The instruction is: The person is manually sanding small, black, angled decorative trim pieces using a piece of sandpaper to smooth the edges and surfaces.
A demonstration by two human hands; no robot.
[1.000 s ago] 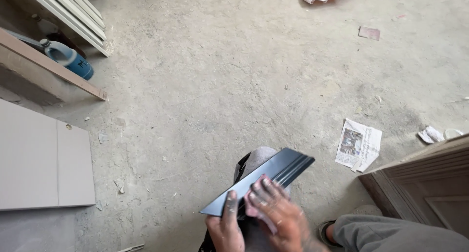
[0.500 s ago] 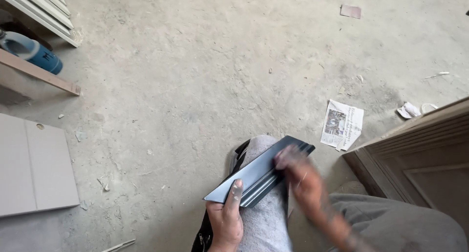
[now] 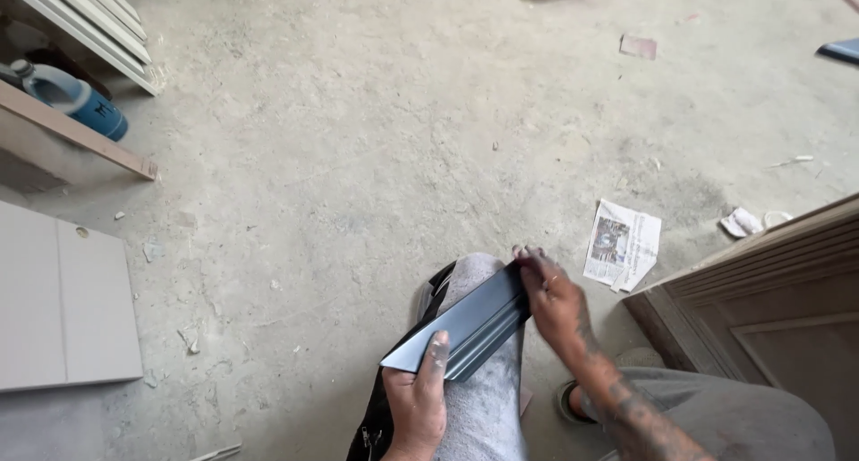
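Note:
A short length of grey-blue moulded trim [image 3: 461,329] lies slantwise across my raised knee in grey trousers [image 3: 483,398]. My left hand [image 3: 416,398] grips its lower near end, thumb on the flat face. My right hand [image 3: 553,302] is closed over the upper far end of the trim, fingers curled on its top edge. A black strip of fabric hangs beside the knee under the trim.
Dusty concrete floor all round. A carved wooden door panel [image 3: 769,291] lies at right, a folded newspaper [image 3: 623,244] beside it. White boards [image 3: 63,300] lie at left, a blue-capped jug [image 3: 76,99] and a wooden plank [image 3: 76,135] at upper left. Paper scraps are scattered about.
My right hand slid from the near middle of the trim up along it to the far end. The view shifted slightly; my left hand kept its grip.

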